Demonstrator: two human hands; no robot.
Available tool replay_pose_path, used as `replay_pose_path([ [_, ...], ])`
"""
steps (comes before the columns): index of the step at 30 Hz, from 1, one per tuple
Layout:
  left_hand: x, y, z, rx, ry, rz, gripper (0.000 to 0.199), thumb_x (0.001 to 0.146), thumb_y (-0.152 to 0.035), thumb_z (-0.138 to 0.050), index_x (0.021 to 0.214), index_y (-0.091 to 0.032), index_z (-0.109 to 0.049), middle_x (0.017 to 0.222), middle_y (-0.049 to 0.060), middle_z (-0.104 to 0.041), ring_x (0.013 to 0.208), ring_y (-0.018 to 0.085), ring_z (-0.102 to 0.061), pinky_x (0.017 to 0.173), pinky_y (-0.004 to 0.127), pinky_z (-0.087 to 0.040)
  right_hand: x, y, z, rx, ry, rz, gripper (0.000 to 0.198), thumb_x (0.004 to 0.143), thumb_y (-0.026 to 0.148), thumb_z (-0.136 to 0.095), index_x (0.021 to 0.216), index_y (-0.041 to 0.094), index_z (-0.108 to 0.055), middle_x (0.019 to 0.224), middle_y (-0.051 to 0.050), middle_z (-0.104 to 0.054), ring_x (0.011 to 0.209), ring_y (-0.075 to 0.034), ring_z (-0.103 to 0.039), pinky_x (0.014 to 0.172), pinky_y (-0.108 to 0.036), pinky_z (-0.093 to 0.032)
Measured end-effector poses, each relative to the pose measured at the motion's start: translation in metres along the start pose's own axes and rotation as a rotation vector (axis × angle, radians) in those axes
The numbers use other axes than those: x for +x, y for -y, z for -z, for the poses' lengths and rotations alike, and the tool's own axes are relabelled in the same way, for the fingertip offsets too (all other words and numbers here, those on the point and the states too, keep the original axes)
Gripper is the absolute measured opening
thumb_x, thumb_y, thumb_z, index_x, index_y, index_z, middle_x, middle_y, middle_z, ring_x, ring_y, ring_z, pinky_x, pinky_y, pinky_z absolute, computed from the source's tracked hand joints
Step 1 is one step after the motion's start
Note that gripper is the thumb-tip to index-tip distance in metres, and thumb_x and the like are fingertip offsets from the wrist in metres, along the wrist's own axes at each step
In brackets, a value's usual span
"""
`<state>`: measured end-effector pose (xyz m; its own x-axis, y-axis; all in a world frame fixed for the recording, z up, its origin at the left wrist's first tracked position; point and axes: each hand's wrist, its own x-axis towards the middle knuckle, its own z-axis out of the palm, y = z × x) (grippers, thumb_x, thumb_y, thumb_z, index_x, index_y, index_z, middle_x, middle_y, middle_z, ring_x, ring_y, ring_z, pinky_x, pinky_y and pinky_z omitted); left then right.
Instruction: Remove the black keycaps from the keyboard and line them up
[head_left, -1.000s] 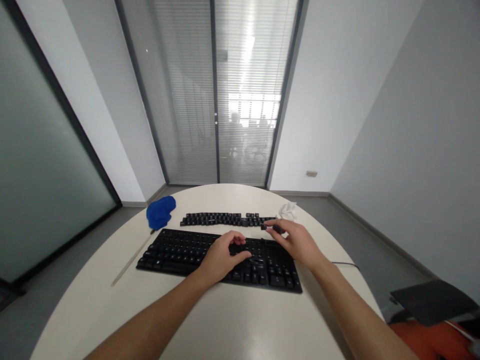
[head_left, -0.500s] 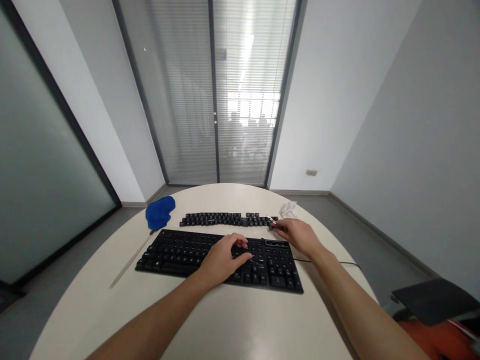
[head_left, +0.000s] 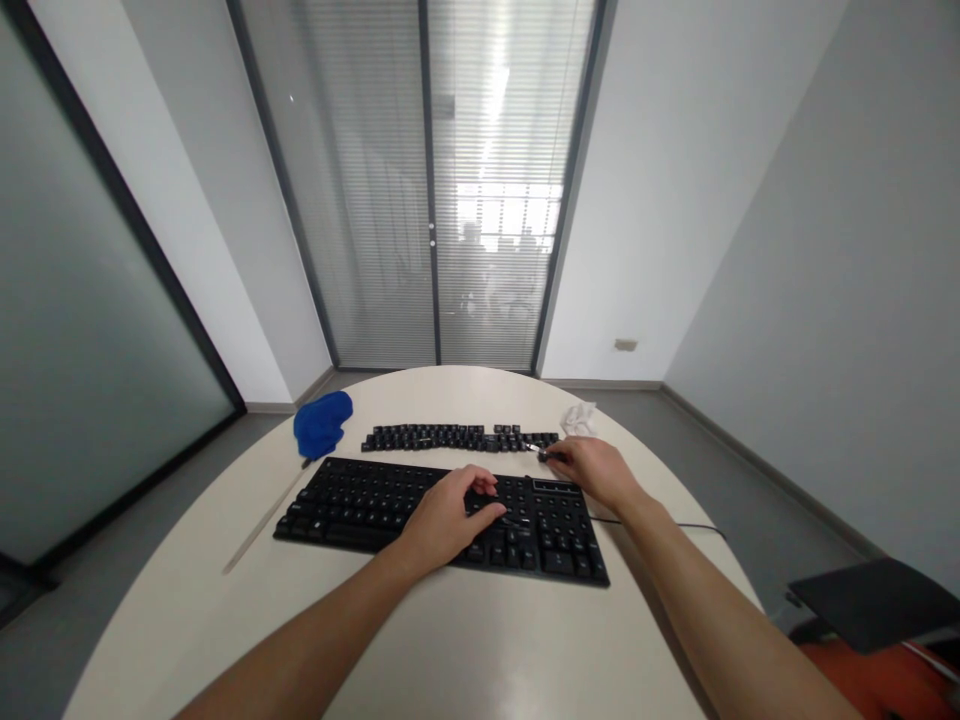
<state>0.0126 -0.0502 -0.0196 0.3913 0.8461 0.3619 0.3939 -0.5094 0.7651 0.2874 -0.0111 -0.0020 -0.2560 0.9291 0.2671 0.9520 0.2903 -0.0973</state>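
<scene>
A black keyboard (head_left: 352,505) lies across the table in front of me, with its keycaps removed over much of the upper area. My left hand (head_left: 450,515) rests on its middle, fingers loosely curved and thumb apart, holding nothing. Beyond the keyboard, my right hand (head_left: 592,468) pinches a small tool with a shiny metal tip (head_left: 533,447) and a dark handle; its exact kind is too small to tell. The tip points left, at the right part of the rows of loose black keycaps (head_left: 431,438). Whether it touches a keycap I cannot tell.
A blue cloth-like piece (head_left: 322,424) lies at the far left of the round table (head_left: 480,640). Near it a thin pale stick (head_left: 262,520) with a dark end slants. Crumpled white tissue (head_left: 579,418) sits behind my right hand. A black cable (head_left: 697,526) runs right.
The tool's metal tip has swung left and lower, toward the loose keycaps. My right hand has hardly shifted, and my left hand stays put on the keyboard.
</scene>
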Motion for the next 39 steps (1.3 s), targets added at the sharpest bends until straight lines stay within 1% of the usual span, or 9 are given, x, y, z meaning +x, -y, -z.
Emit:
replay_pose_path([
  [4,0.000,0.000,0.000,0.001,0.002,0.004,0.024,0.080,-0.027,-0.072,0.101,-0.022,-0.062,0.098,0.003,-0.068,0.091,0.019,-0.063,0.084,0.032,-0.049,0.000,-0.001,0.000,-0.001,0.002,0.002,0.021,0.089,0.033,-0.060,0.102,0.027,-0.076,0.099,-0.004,-0.076,0.087,-0.022,-0.069,0.071,-0.027,-0.048],
  [12,0.000,0.000,0.001,0.005,0.010,0.001,0.023,0.081,-0.026,-0.071,0.101,-0.021,-0.062,0.098,0.003,-0.068,0.091,0.020,-0.063,0.085,0.032,-0.049,0.000,0.000,0.001,-0.001,0.009,-0.038,0.021,0.088,0.033,-0.061,0.103,0.027,-0.076,0.098,-0.004,-0.077,0.086,-0.022,-0.069,0.069,-0.027,-0.047],
  [24,0.000,-0.002,0.001,0.005,0.001,0.003,0.023,0.081,-0.028,-0.071,0.100,-0.022,-0.063,0.097,0.003,-0.069,0.090,0.020,-0.064,0.084,0.032,-0.050,0.000,-0.002,-0.002,0.028,-0.007,-0.045,0.021,0.088,0.033,-0.061,0.103,0.027,-0.075,0.098,-0.004,-0.077,0.086,-0.022,-0.070,0.069,-0.027,-0.047],
  [28,0.000,-0.002,0.001,0.012,0.007,0.005,0.023,0.081,-0.029,-0.071,0.100,-0.021,-0.063,0.097,0.004,-0.069,0.090,0.020,-0.064,0.084,0.032,-0.050,0.001,-0.002,-0.004,0.017,-0.001,-0.049,0.022,0.088,0.034,-0.060,0.104,0.028,-0.074,0.100,-0.004,-0.076,0.088,-0.023,-0.070,0.070,-0.027,-0.047],
  [32,0.000,-0.001,0.001,0.026,0.009,-0.007,0.022,0.081,-0.029,-0.070,0.101,-0.022,-0.063,0.097,0.003,-0.068,0.090,0.020,-0.063,0.084,0.032,-0.049,-0.002,-0.002,0.002,0.014,-0.008,-0.047,0.022,0.088,0.033,-0.061,0.106,0.028,-0.073,0.098,-0.003,-0.077,0.086,-0.022,-0.069,0.069,-0.027,-0.046],
  [34,0.000,0.000,0.001,0.036,0.008,-0.012,0.021,0.081,-0.029,-0.070,0.099,-0.022,-0.064,0.096,0.003,-0.068,0.090,0.020,-0.063,0.084,0.033,-0.049,-0.005,-0.001,0.008,0.018,-0.036,-0.049,0.019,0.089,0.033,-0.060,0.102,0.027,-0.073,0.092,-0.003,-0.076,0.080,-0.021,-0.069,0.066,-0.027,-0.045],
  [36,0.000,0.000,0.001,0.045,0.012,-0.011,0.020,0.082,-0.029,-0.070,0.098,-0.021,-0.064,0.096,0.004,-0.069,0.090,0.021,-0.063,0.083,0.033,-0.050,-0.010,-0.001,0.017,0.053,-0.098,-0.058,0.018,0.090,0.037,-0.059,0.095,0.026,-0.072,0.086,-0.003,-0.076,0.075,-0.021,-0.068,0.065,-0.027,-0.044],
  [39,-0.002,-0.003,0.002,0.077,0.014,-0.018,0.017,0.083,-0.030,-0.067,0.098,-0.022,-0.064,0.097,0.004,-0.069,0.091,0.022,-0.063,0.084,0.034,-0.050,-0.018,0.001,0.030,0.207,-0.209,-0.091,0.029,0.093,0.046,-0.053,0.093,0.022,-0.071,0.083,-0.004,-0.075,0.067,-0.019,-0.066,0.066,-0.029,-0.046],
])
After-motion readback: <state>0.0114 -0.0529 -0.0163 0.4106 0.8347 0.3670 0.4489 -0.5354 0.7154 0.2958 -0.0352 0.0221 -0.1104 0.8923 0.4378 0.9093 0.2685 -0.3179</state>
